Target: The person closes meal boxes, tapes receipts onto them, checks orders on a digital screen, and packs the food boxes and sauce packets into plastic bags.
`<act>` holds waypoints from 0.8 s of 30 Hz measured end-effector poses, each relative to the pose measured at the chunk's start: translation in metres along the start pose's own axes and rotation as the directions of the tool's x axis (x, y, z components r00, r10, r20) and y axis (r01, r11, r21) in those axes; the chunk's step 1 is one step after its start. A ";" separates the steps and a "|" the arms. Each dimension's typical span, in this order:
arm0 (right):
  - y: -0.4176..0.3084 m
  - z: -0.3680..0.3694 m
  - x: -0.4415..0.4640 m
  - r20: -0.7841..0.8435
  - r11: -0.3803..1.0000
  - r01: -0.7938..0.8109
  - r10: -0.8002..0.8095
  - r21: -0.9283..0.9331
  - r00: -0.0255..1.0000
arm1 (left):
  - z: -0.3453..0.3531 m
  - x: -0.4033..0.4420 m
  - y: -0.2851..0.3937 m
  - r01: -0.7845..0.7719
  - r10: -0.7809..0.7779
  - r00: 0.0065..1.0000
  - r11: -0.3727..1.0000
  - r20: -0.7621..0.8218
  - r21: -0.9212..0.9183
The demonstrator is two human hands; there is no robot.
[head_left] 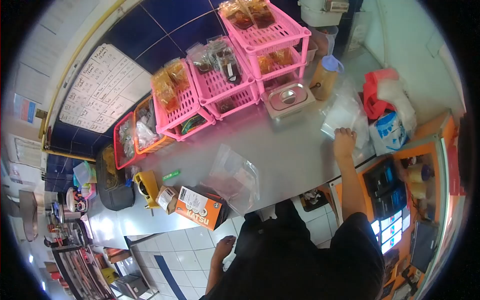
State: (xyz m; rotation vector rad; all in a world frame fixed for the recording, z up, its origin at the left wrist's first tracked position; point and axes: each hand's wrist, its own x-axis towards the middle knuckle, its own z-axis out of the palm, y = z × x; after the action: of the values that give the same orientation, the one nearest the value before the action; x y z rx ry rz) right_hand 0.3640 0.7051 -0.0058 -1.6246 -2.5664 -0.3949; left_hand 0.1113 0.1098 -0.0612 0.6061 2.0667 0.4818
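My right hand [344, 142] reaches to the right part of the steel counter, its fingers on a stack of clear plastic bags [341, 116]. Whether it grips them I cannot tell. Low beside the body, off the counter's front edge, hangs my left hand [225, 247], its fingers curled; what it holds, if anything, is too small to make out. A large clear plastic bag [232, 177] lies flat near the front edge. Touching its left side is an orange KATSU box [201, 207] with a white label, next to a small brown box [167, 199].
Pink racks [225, 85] with filled packets stand along the back wall. A lidded steel container [288, 100] and a bottle with a blue lid [326, 77] are at back right. A yellow tape dispenser [146, 187] and green marker [171, 175] lie left.
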 end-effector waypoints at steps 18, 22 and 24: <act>0.085 -0.095 0.064 -0.184 0.774 -0.142 0.317 0.617 0.930 | -0.083 0.092 0.353 -0.549 0.389 0.813 0.761 -0.434 -0.346; 0.121 -0.140 0.091 -0.202 0.801 -0.121 0.288 0.586 0.936 | -0.063 0.088 0.318 -0.484 0.377 0.872 0.762 -0.312 -0.431; 0.145 -0.148 0.099 -0.319 0.810 -0.064 0.300 0.582 0.899 | -0.064 0.064 0.319 -0.433 0.316 0.897 0.765 -0.308 -0.477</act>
State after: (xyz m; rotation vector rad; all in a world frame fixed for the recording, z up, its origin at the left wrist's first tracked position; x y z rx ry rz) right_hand 0.4406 0.8123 0.1819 -1.3762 -1.9366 0.0543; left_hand 0.1012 0.3970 0.1037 0.6458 1.8668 1.3668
